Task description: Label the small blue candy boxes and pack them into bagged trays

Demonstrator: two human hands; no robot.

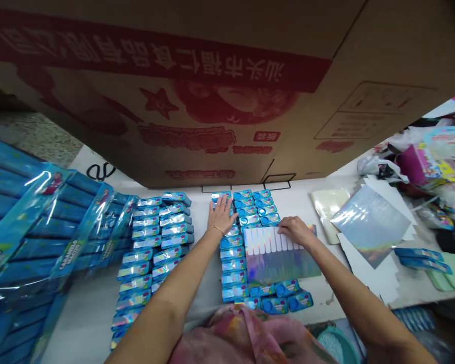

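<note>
Several small blue boxes [233, 253] lie in tight rows on a white table [197, 263]. My left hand [220, 214] rests flat on the far boxes of the left row, fingers stretched out. A shiny holographic sticker sheet [276, 258] with white strips lies over the middle rows. My right hand [294, 230] presses on its top right edge, fingers bent down onto the strips. A second group of blue boxes [151, 247] lies in two columns further left.
A big brown cardboard carton [220, 86] with red print looms over the far side. Wrapped packs of long blue boxes [34, 227] fill the left. More holographic sheets [371, 222], two loose blue boxes [420, 257] and clutter lie at right.
</note>
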